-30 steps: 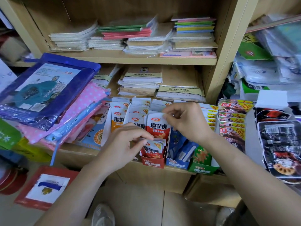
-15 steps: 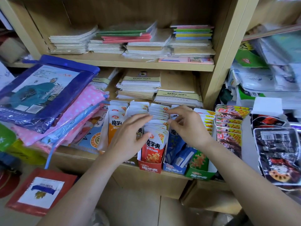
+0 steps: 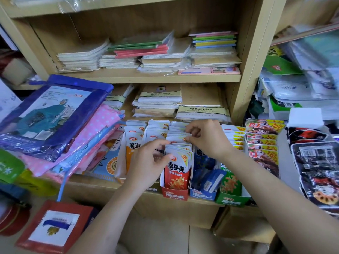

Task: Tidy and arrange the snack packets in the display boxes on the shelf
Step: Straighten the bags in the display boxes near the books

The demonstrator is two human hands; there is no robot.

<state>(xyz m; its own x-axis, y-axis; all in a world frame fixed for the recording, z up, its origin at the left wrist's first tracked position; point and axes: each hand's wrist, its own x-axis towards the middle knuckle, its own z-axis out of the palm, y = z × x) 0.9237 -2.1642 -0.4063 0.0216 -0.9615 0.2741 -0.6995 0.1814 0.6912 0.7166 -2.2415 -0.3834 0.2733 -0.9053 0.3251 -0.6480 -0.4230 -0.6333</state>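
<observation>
Pale wood makes the long shelf board [image 3: 88, 186] that carries everything. On its front edge stands the red cardboard display box [image 3: 175, 195], just beside the blue cardboard display box [image 3: 199, 194]. Inside the red box the white-and-red foil snack packets [image 3: 177, 167] stand upright in one row that runs toward the back.

Your left hand [image 3: 148, 162] grasps the front packets of this row, with the thumb on the front face and the fingers curled over the tops. Your right hand [image 3: 207, 138] pinches the top edge of one packet further back.

To do this step well, I think you should press the row gently together from both ends, so that the tops come to one height and every printed face looks forward. Hold only the sealed top edges, because the foil probably creases easily. Mind also the loose blue foil packets [image 3: 211, 178] in the next box. They lie tilted and could catch your right wrist.
</observation>
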